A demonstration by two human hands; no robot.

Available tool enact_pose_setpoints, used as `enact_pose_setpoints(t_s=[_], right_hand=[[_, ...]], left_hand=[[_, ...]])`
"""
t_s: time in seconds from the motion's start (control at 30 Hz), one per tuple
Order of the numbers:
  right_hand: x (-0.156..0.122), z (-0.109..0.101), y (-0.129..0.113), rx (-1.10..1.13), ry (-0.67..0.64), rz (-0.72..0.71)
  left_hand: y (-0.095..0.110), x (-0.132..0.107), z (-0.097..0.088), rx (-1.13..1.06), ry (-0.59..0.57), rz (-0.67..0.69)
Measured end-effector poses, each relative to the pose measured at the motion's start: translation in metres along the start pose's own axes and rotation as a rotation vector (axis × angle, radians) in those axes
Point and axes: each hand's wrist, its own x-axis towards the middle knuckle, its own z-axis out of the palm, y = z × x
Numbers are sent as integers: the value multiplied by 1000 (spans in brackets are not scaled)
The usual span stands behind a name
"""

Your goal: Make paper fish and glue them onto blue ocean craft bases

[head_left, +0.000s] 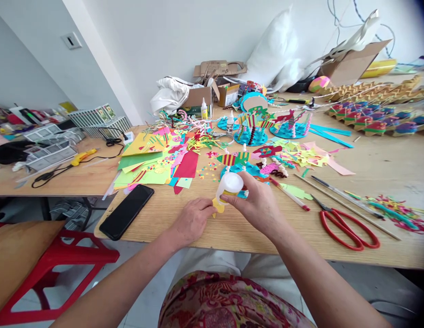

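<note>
My right hand point(258, 202) is closed around a white glue bottle point(232, 183), tipped so its round base faces up toward me. The bottle's nozzle is hidden behind its body. Below it, a small yellow paper cutout point(219, 208) lies at the table's near side, its edge pinched between the fingers of my left hand point(194, 221). Just beyond the bottle stands a blue base with paper fish on it, a striped fish point(229, 159) among them. The bottle and my right hand cover part of that base.
To the left lie a black phone point(127, 212) and a stack of coloured paper point(143, 155). Red-handled scissors point(349, 225), a wooden stick point(349, 207) and a pen point(345, 196) are on the right. Farther back are finished fish pieces point(251, 132), egg trays point(379, 118) and boxes. A red stool point(82, 250) stands lower left.
</note>
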Motion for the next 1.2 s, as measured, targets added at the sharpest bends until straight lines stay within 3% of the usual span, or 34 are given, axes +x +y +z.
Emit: enact_pose_setpoints(t_s=[0.9, 1.2], right_hand=[[-1, -1, -4, 18, -79, -12], [2, 2, -4, 16, -51, 3]], left_hand=[[-2, 0, 2, -58, 20, -8], [-2, 1, 1, -102, 32, -2]])
